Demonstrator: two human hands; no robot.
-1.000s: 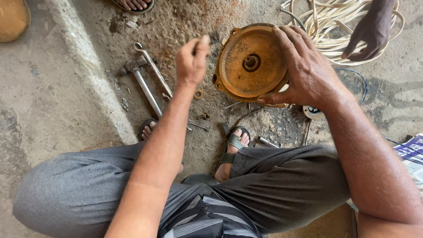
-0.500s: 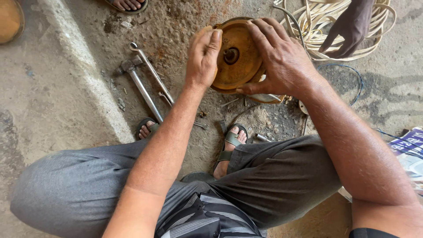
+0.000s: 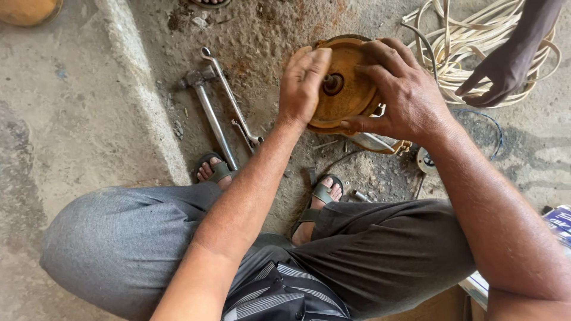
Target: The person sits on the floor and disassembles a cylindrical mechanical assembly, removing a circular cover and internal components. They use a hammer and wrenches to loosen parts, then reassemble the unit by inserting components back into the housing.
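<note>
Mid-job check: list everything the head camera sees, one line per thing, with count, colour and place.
Round metal disc: one, rusty orange, on the floor, under both hands.
Hammer: one, grey steel, left of the disc.
Spanner: one, silver, beside the hammer.
Cable coil: one, cream, top right.
Another person's hand: one, resting on the coil.
Orange object: one, top left corner, mostly cut off.
Sandals: two, grey-green, on the person's feet.
Left hand: pressed on the disc.
Right hand: grip on the disc's rim.

Concrete floor [image 3: 83,137] bears wrenches [image 3: 229,101] and cable coil [image 3: 458,53].
</note>
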